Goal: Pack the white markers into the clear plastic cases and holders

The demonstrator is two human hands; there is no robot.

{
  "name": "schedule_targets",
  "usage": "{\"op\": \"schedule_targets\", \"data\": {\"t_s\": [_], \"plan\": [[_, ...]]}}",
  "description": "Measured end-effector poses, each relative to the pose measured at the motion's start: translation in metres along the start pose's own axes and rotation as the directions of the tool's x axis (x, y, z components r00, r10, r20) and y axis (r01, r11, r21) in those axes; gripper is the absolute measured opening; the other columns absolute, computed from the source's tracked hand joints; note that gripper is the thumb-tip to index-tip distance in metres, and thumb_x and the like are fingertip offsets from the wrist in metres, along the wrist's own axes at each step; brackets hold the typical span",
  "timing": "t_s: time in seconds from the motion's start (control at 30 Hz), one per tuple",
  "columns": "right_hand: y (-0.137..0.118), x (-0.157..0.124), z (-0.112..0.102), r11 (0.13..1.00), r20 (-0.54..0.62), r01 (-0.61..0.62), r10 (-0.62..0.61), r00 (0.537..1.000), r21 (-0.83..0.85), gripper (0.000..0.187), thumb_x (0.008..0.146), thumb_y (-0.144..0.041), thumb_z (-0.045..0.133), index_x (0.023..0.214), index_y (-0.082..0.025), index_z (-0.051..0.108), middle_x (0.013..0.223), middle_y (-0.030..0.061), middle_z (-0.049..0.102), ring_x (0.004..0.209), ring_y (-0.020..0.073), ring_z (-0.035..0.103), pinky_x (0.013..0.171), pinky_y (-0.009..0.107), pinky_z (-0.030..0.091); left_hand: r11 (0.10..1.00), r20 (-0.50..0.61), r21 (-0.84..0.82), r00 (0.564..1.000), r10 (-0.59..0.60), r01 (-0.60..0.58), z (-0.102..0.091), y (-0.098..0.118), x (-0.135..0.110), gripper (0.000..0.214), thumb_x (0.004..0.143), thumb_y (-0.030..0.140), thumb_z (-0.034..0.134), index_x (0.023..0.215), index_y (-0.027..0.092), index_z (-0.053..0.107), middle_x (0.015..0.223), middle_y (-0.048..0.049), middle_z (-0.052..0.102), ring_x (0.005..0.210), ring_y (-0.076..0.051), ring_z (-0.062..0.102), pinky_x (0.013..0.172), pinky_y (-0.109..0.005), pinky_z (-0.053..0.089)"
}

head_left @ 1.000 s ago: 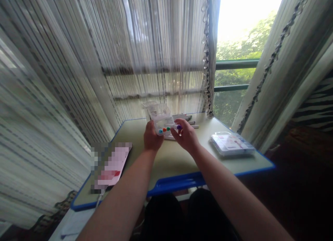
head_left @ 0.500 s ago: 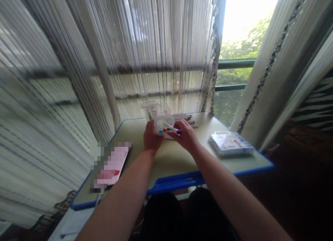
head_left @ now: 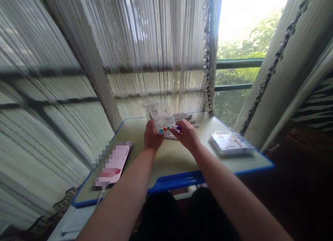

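My left hand (head_left: 153, 136) is closed around the left side of a clear plastic case (head_left: 161, 120), held tilted above the far middle of the table. Along the near end of the case show the coloured ends of several markers, blue, orange and green (head_left: 164, 129). In my right hand (head_left: 187, 132), thumb and fingers pinch a white marker (head_left: 174, 127) with a purple end, which lies across the right side of the case opening. Behind my right hand, several loose pens (head_left: 184, 116) lie on the table. Part of a white item (head_left: 171, 136) shows under the case.
A flat clear-lidded box (head_left: 231, 143) rests on the right of the blue-edged table (head_left: 182, 161). On the left lies a partly blurred pink tablet-like device (head_left: 114, 163) with a white cable. Sheer curtains (head_left: 156, 43) hang close behind the table.
The purple-ended marker has turned from slanting to nearly level, its purple end rising slightly, as my right hand shifts with it. My left hand keeps its hold on the case.
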State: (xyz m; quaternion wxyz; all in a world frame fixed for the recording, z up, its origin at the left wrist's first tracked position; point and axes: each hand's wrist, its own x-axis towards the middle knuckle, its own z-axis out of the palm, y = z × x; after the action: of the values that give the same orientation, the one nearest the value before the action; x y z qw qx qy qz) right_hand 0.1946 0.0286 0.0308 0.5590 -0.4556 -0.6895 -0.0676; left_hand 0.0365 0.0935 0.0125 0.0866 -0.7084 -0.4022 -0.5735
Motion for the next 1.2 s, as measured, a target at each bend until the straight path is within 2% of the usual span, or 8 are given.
{"op": "schedule_targets", "data": {"t_s": [0.17,0.33,0.5,0.77,0.87,0.97,1.07,1.2], "plan": [[0.0022,-0.0006,0.0035,0.999,-0.019,-0.04,0.04,0.999,-0.005,0.024,0.076,-0.037,0.069,0.08,-0.019,0.055,0.074,-0.0003,0.056,0.058,0.0105,0.048,0.058,0.023,0.04,1.0,-0.011,0.004,1.0,-0.02,0.02,-0.0001,-0.0008,-0.0007,0.031,0.068,0.023,0.058,0.098,0.019,0.049,0.094,-0.009,0.06,0.091,-0.024,0.059,0.079,-0.037,0.051],[-0.0017,-0.0022,-0.0008,0.996,0.062,0.03,-0.035,0.997,0.08,0.023,0.077,-0.023,0.061,0.1,-0.02,0.059,0.086,0.0014,0.059,0.059,0.0094,0.05,0.062,0.024,0.045,0.999,-0.023,0.007,0.999,-0.032,0.033,-0.0001,0.0012,-0.0003,0.028,0.07,0.021,0.056,0.098,0.018,0.05,0.095,-0.0092,0.06,0.091,-0.024,0.06,0.079,-0.037,0.05],[-0.0024,-0.0018,-0.0031,0.993,0.031,0.037,-0.04,0.999,0.108,0.017,0.081,-0.023,0.056,0.095,-0.019,0.064,0.085,0.003,0.06,0.057,0.0086,0.05,0.059,0.023,0.045,0.999,-0.008,-0.01,0.999,-0.035,0.035,-0.0001,0.0021,0.0005,0.029,0.07,0.022,0.058,0.098,0.018,0.05,0.095,-0.0096,0.06,0.092,-0.024,0.06,0.08,-0.037,0.05],[0.0004,-0.0019,0.0033,0.996,0.027,0.007,-0.01,1.0,0.091,0.02,0.084,-0.034,0.059,0.096,-0.018,0.064,0.08,0.002,0.06,0.054,0.0086,0.049,0.058,0.023,0.045,0.999,-0.01,-0.013,0.999,-0.041,0.041,0.0008,0.0011,0.0002,0.029,0.071,0.024,0.059,0.099,0.019,0.05,0.096,-0.0092,0.06,0.095,-0.024,0.059,0.083,-0.038,0.05],[0.0022,-0.0017,0.002,0.996,0.016,-0.049,0.048,0.999,0.079,0.025,0.083,-0.033,0.057,0.103,-0.018,0.059,0.081,0.0013,0.06,0.057,0.0101,0.05,0.06,0.024,0.045,1.0,-0.005,-0.008,1.0,-0.019,0.019,-0.0002,0.0014,0.0004,0.03,0.071,0.023,0.058,0.1,0.018,0.05,0.097,-0.0104,0.06,0.096,-0.025,0.059,0.084,-0.039,0.051],[0.0041,0.0001,-0.0004,0.973,-0.004,-0.219,0.219,0.976,-0.069,0.018,0.084,-0.02,0.045,0.096,-0.019,0.059,0.084,0.0034,0.062,0.069,0.014,0.056,0.067,0.026,0.044,1.0,0.007,-0.008,1.0,-0.029,0.029,-0.0016,0.0024,0.0006,0.028,0.07,0.021,0.057,0.097,0.018,0.051,0.096,-0.0098,0.06,0.096,-0.025,0.059,0.085,-0.039,0.051],[0.0044,0.0015,-0.0011,0.901,0.12,-0.319,0.366,0.923,-0.294,0.017,0.08,-0.017,0.046,0.082,-0.02,0.063,0.092,0.0057,0.065,0.08,0.0175,0.059,0.07,0.028,0.043,0.998,0.01,-0.01,0.998,-0.06,0.06,-0.0023,0.0034,0.0004,0.027,0.069,0.019,0.057,0.096,0.019,0.051,0.096,-0.0086,0.06,0.096,-0.024,0.059,0.085,-0.037,0.05],[0.0041,-0.0005,0.0022,0.889,0.374,-0.21,0.372,0.849,-0.407,0.02,0.077,-0.026,0.055,0.092,-0.024,0.068,0.104,0.0042,0.065,0.086,0.0195,0.061,0.07,0.028,0.044,0.997,-0.007,-0.016,0.997,-0.072,0.072,-0.0016,0.0043,0.0002,0.029,0.068,0.019,0.058,0.096,0.02,0.051,0.096,-0.0081,0.06,0.094,-0.024,0.059,0.084,-0.037,0.05]]}}
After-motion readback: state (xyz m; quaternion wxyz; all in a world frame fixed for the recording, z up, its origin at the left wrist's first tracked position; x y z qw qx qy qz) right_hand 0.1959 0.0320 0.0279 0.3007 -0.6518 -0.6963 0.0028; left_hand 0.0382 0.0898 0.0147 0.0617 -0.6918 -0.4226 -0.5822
